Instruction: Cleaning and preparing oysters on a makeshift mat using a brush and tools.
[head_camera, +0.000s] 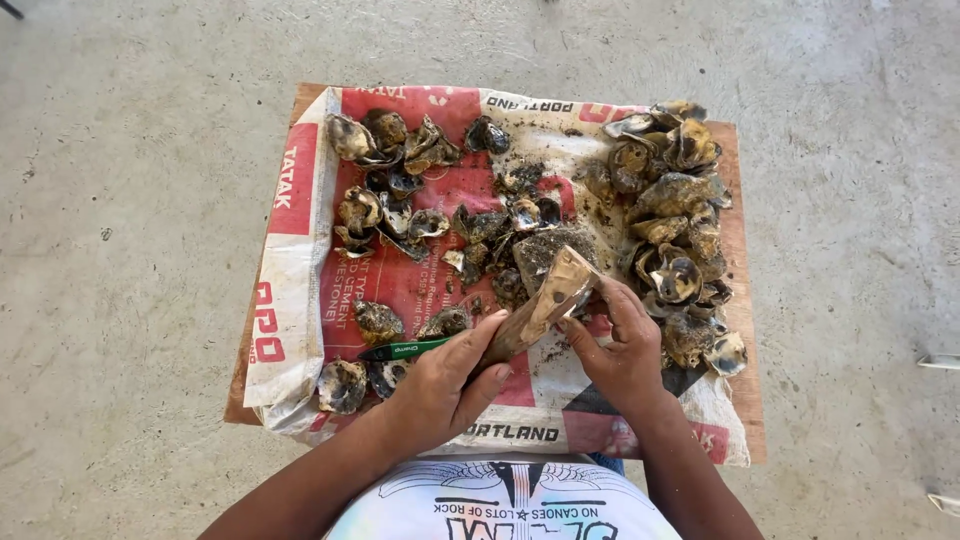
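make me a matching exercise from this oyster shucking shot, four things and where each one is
Things:
1. wooden piece
2. green-handled knife
3. big shell heap
4. printed sack

Places:
A. spread over the board, under the shells
B. on the sack by the left hand
C. held between both hands, right hand at its upper end
D. right part of the sack

Pairs: 1-C, 2-B, 3-D, 4-A

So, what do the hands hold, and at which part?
Both hands hold one wooden block: the left hand wraps its lower end, the right hand steadies its upper end with the fingertips.
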